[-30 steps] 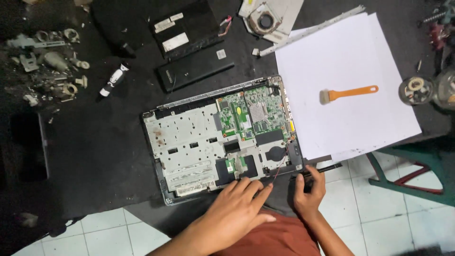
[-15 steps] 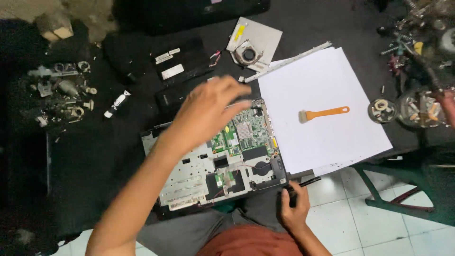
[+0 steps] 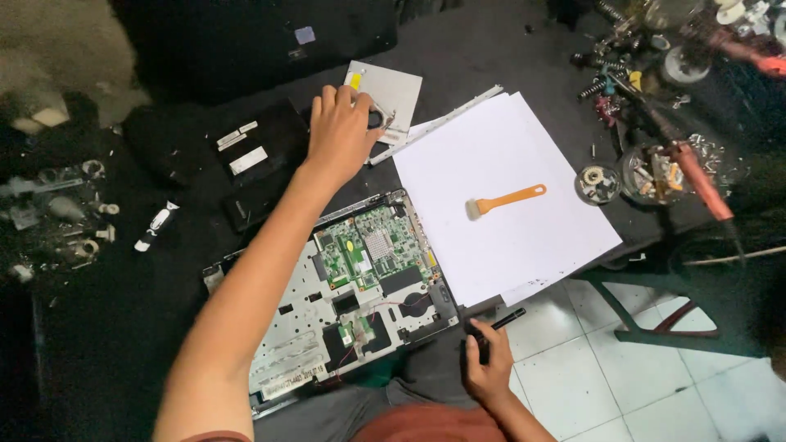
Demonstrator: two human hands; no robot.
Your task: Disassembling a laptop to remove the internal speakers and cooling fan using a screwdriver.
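Dark table point(image 3: 106, 327): left hand point(image 3: 340, 135) grips grey cooling fan point(image 3: 385, 98); right hand point(image 3: 485, 364) clasps black screwdriver point(image 3: 506, 319).

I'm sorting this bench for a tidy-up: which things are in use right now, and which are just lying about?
In use:
left hand on the cooling fan part lying on a grey plate
right hand holding a black tool
opened laptop chassis

Lying about:
orange-handled brush on white paper
small white tube
springs and small parts
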